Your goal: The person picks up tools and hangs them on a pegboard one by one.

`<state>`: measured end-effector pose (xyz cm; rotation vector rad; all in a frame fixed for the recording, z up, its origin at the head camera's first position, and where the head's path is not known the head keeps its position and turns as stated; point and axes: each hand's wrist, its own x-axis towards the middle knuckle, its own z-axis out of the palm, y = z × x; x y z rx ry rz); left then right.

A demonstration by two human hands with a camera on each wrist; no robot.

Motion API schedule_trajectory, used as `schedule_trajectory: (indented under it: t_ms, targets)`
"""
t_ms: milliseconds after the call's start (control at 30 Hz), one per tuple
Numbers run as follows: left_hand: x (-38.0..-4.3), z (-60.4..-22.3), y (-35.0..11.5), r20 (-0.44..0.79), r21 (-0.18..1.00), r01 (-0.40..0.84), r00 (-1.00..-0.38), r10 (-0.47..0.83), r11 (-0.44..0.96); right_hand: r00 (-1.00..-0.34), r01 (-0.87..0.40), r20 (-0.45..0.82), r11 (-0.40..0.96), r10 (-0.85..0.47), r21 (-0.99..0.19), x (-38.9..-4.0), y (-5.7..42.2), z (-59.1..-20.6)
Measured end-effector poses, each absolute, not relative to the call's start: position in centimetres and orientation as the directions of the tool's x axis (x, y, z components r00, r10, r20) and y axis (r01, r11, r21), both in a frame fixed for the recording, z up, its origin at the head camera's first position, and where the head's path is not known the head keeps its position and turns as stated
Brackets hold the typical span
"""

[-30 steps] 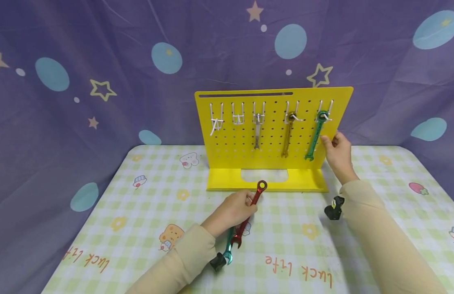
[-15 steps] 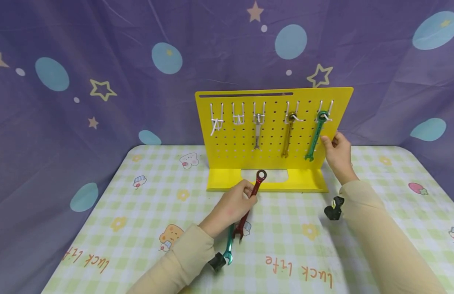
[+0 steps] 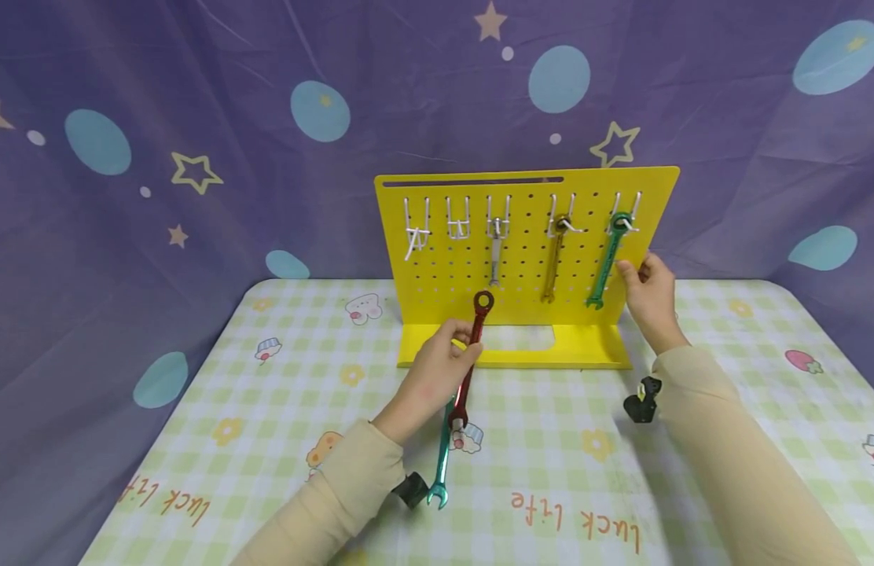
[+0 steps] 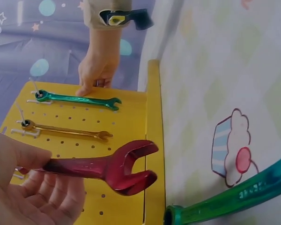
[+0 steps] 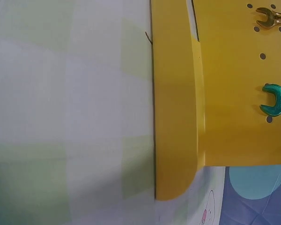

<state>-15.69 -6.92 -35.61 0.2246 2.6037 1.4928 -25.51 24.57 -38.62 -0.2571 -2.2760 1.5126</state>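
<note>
My left hand [image 3: 433, 373] pinches a red combination wrench [image 3: 478, 321] near its middle, ring end up in front of the yellow pegboard [image 3: 518, 305]. In the left wrist view the wrench's open jaw end [image 4: 126, 171] points away from the thumb. With thumb in front and fingers behind, my right hand [image 3: 652, 303] grips the board's right edge. Beside that thumb a green wrench [image 3: 608, 263] hangs from a white hook. A gold wrench [image 3: 554, 267] and a silver wrench [image 3: 496, 255] hang further left. On the table below my left hand lies a teal wrench [image 3: 442, 464].
Two more white hooks, a left one [image 3: 417, 236] and its neighbour [image 3: 459, 228], stick out of the board's left side. The board's yellow base lip [image 3: 437, 346] rests on the checked tablecloth [image 3: 302, 409]. A purple curtain [image 3: 232, 94] hangs behind.
My left hand has carried the red wrench up and slightly left, from over the table to the front of the board. The right hand has stayed at the board's edge.
</note>
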Motion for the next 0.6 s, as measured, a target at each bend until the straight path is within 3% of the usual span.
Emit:
schedule_trajectory:
  t_ms: [600]
  targets:
    - [-16.9, -33.5, -6.7, 0.16, 0.898, 0.192, -0.981, 0.114, 0.396, -0.892, -0.086, 0.252, 0.405, 0.376, -0.91, -25.4, 24.5, -38.8]
